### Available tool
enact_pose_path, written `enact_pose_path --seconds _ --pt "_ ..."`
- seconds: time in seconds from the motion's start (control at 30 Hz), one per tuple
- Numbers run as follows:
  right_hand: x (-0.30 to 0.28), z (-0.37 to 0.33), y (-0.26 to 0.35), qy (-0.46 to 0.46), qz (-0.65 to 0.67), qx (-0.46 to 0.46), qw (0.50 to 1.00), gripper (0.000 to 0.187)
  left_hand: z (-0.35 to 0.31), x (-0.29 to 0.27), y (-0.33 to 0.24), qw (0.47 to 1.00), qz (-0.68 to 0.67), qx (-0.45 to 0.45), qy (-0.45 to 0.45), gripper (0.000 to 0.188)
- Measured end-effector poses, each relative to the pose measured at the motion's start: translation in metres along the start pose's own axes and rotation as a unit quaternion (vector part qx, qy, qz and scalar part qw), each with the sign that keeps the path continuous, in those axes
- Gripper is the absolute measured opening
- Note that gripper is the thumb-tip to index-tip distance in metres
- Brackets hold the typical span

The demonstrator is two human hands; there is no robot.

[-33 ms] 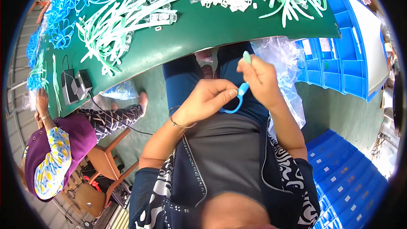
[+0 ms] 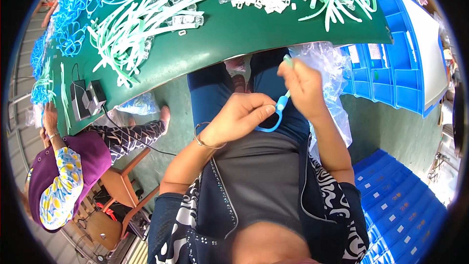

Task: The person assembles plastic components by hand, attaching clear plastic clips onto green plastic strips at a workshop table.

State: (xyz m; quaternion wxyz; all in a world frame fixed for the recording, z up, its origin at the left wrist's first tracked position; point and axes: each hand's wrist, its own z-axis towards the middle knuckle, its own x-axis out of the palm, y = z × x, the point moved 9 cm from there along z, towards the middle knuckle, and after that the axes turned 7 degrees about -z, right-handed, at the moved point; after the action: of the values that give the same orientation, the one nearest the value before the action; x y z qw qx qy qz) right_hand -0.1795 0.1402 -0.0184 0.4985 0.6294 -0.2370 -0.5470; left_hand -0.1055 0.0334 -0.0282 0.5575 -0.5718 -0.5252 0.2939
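Pinches blue loop (image 2: 268, 129) between thumb and forefinger of left hand (image 2: 244, 113) | grips pale green strip (image 2: 288, 60) in curled right hand (image 2: 305, 84) | holds strip against loop's thick end (image 2: 282, 101), between hands | faces green table (image 2: 222, 39) beyond both hands

Bright, diffuse light; sheen on green table (image 2: 244, 32); highlights on clear plastic bag (image 2: 328, 63) below table; table's edge fisheye-bowed; black vignette beyond table's ends.

Grey top (image 2: 266, 176), open dark jacket (image 2: 221, 217), white-swirled and studded; navy trousers (image 2: 204, 102), thin wrist bracelet (image 2: 199, 141)
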Motion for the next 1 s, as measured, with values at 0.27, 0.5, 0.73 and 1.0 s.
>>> enact_pose_path --seconds 0.27,0.5,0.73,1.0 --pt "-0.019 0.006 -0.024 -0.025 0.018 -0.005 1.0 0.016 0.02 0.013 -0.02 0.953 0.282 0.111 0.019 0.012" --pt "-0.036 0.01 -0.03 0.0 0.266 0.114 0.957 0.025 0.097 -0.002 -0.104 0.772 0.503 0.331 -0.204 0.02" --pt "-0.047 0.006 -0.039 -0.02 0.288 0.14 0.947 0.024 0.152 -0.005 -0.094 0.662 0.644 0.299 -0.24 0.018" --pt "-0.065 0.015 -0.019 -0.054 0.155 0.103 0.981 0.011 0.096 -0.008 -0.094 0.9 0.299 0.302 -0.097 0.019"
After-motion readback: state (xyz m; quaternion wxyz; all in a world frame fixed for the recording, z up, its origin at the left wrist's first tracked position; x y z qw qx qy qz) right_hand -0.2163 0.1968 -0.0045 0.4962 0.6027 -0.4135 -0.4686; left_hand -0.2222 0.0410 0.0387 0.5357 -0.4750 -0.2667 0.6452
